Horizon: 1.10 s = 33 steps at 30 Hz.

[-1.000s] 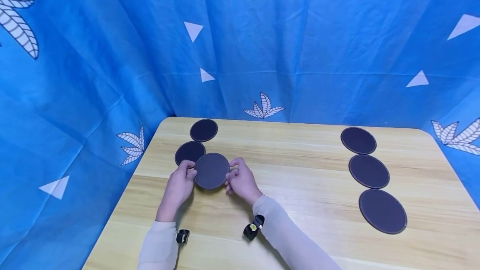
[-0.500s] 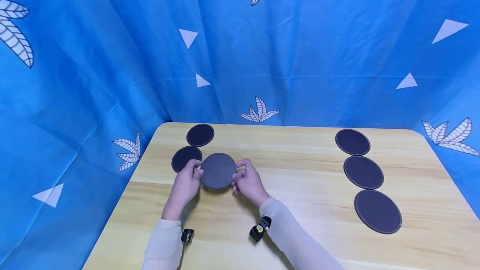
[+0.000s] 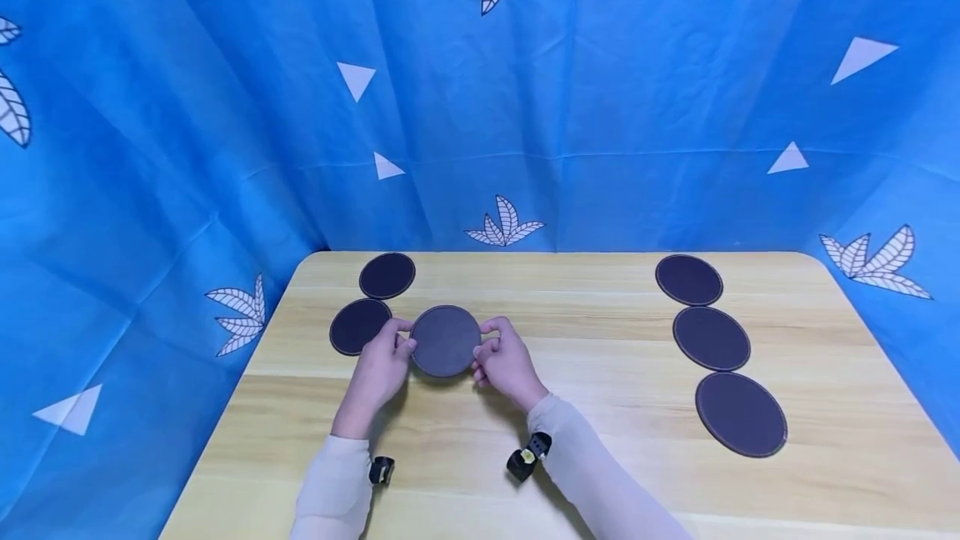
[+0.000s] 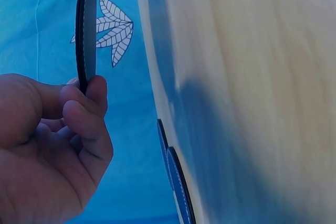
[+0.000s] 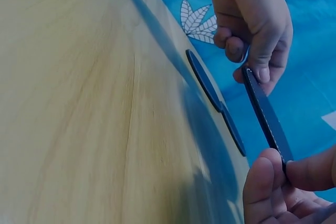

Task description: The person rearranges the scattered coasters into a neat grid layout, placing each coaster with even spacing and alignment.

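Note:
A round dark coaster (image 3: pixel 446 342) with a stitched rim is held above the table between both hands. My left hand (image 3: pixel 382 369) pinches its left edge between thumb and fingers. On the opposite edge my right hand (image 3: pixel 508 363) pinches it the same way. Seen edge-on in the left wrist view, the coaster (image 4: pixel 86 30) is thin and clear of the wood. Two more dark coasters lie at the table's far left: a back one (image 3: pixel 387 276) and a nearer one (image 3: pixel 358 327), partly covered by my left hand.
On the right of the wooden table (image 3: pixel 585 440), three dark coasters form a slanting row: back (image 3: pixel 689 279), middle (image 3: pixel 711 338) and front (image 3: pixel 741 414). A blue curtain (image 3: pixel 450 90) with leaf prints hangs behind and to the left. Each wrist wears a small black device.
Both hands have carried the coaster right, away from the left pair of coasters, still gripping its two edges. The head view has shifted slightly, so the table sits further left in it.

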### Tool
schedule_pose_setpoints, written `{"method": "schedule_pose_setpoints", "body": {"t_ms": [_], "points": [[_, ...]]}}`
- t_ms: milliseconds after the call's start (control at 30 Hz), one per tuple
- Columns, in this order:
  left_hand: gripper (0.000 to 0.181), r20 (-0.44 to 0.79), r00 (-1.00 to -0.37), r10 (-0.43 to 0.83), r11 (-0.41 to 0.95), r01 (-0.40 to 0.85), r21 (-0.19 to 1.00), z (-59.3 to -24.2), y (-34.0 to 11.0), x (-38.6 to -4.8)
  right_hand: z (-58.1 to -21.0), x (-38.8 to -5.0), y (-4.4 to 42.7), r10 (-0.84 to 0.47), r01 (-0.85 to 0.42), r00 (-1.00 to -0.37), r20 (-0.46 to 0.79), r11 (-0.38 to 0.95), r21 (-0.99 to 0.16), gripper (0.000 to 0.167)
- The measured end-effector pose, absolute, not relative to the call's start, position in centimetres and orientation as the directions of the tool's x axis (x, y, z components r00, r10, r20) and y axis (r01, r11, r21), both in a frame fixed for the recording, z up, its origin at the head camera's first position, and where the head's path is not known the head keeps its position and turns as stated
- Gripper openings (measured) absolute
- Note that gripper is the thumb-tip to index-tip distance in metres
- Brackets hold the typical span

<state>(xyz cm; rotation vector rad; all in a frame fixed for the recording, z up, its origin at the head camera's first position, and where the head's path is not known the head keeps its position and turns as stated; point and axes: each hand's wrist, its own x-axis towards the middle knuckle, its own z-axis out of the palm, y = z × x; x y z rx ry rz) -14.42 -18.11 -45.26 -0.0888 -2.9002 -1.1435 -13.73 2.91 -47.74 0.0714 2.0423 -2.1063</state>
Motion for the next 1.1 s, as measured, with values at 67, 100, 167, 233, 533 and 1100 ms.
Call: {"method": "schedule_pose_setpoints", "body": {"t_ms": [67, 100, 167, 233, 533, 1100], "points": [[0.027, 0.039, -0.998, 0.049, 0.729, 0.062, 0.681, -45.3, -18.0, -14.5, -47.4, -13.6, 3.1, -0.112, 0.184, -0.977, -0.18, -0.025, -0.983, 0.029], [0.027, 0.035, -0.998, 0.05, 0.729, 0.061, 0.682, -45.2, -17.9, -14.6, -47.4, -13.6, 3.1, -0.111, 0.182, -0.978, -0.178, -0.024, -0.983, 0.03], [0.027, 0.03, -0.998, 0.052, 0.729, 0.058, 0.682, -45.2, -17.8, -14.7, -47.4, -13.7, 3.2, -0.109, 0.179, -0.978, -0.176, -0.024, -0.983, 0.03], [0.027, 0.026, -0.998, 0.053, 0.728, 0.057, 0.683, -45.3, -17.7, -14.7, -47.6, -13.7, 3.4, -0.105, 0.181, -0.978, -0.178, -0.021, -0.983, 0.029], [0.027, 0.014, -0.998, 0.061, 0.726, 0.054, 0.686, -45.4, -17.3, -14.9, -48.0, -13.7, 3.8, -0.097, 0.179, -0.98, -0.176, -0.024, -0.984, 0.029], [0.026, 0.034, -0.996, 0.082, 0.734, 0.083, 0.674, -45.4, -16.6, -15.6, -48.0, -14.0, 4.5, -0.088, 0.153, -0.985, -0.151, -0.023, -0.988, 0.029]]}}
